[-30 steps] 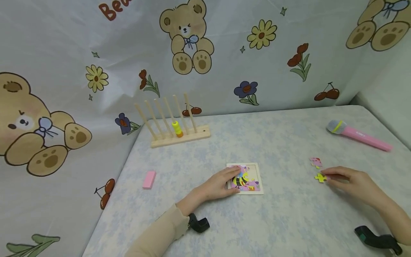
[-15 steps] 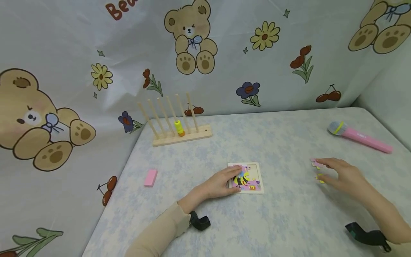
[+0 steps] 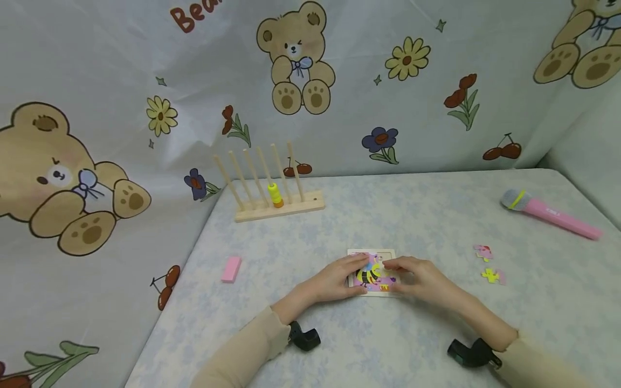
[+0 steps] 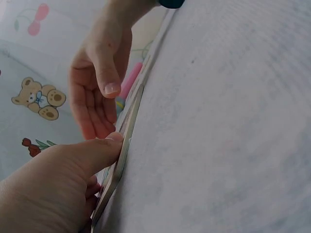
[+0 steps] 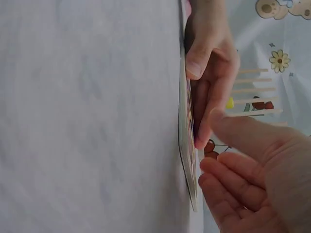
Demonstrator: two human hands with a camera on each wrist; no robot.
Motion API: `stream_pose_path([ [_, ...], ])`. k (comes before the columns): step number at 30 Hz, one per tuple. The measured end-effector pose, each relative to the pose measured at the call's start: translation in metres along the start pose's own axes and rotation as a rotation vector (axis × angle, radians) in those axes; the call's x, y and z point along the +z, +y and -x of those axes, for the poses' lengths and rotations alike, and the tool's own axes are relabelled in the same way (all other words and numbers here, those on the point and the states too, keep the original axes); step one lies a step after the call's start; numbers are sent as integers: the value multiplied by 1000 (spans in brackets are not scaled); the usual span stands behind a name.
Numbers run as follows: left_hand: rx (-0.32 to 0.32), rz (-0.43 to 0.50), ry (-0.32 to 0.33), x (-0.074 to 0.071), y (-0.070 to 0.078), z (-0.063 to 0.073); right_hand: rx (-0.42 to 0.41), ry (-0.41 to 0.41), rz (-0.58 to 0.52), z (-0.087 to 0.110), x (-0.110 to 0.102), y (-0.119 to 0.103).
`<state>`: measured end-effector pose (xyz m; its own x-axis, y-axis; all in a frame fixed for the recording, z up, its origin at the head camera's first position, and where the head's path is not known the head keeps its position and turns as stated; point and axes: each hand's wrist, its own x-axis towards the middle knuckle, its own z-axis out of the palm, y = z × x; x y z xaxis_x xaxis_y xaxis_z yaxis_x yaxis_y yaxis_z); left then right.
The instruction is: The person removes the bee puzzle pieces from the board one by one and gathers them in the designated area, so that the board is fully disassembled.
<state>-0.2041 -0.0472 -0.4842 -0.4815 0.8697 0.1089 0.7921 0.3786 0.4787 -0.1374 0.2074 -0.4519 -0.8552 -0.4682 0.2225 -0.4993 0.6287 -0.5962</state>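
Note:
A square wooden puzzle (image 3: 372, 274) with a bee picture lies in a pale frame on the table. My left hand (image 3: 339, 277) rests over its left side, thumb near the front edge and fingers laid across the picture. In the left wrist view the left thumb (image 4: 108, 145) presses the puzzle's edge. My right hand (image 3: 427, 280) hovers at the puzzle's right side, thumb and fingers apart with nothing between them. It partly covers the bare, pieceless area at the upper right. Two loose jigsaw pieces, one pink and red (image 3: 483, 252), one yellow and pink (image 3: 493, 276), lie to the right.
A pink block (image 3: 231, 269) lies left of the puzzle. Behind it stands a wooden peg rack (image 3: 278, 207) with yellow and orange beads on one peg. A pink toy microphone (image 3: 553, 213) lies at the back right. A bear-print cloth (image 3: 339, 140) hangs behind the table.
My right hand has left the loose pieces and moved left to the puzzle, empty. My left hand keeps its place on the puzzle. The head view has shifted slightly.

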Motion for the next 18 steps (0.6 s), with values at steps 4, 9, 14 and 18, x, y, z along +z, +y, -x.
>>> stream_pose_path([
  [4, -13, -4, -4, -1, -2, 2, -89, 88, 82, -1, 11, 8],
  [9, -22, -8, -1, -5, -2, 1, -180, 167, 126, -1, 14, 13],
  [14, -17, 11, -12, -5, -2, -2, -178, 154, 123, 3, 12, 12],
  [18, -24, 23, -17, -1, -1, -1, -153, 116, 129, 6, 13, 7],
])
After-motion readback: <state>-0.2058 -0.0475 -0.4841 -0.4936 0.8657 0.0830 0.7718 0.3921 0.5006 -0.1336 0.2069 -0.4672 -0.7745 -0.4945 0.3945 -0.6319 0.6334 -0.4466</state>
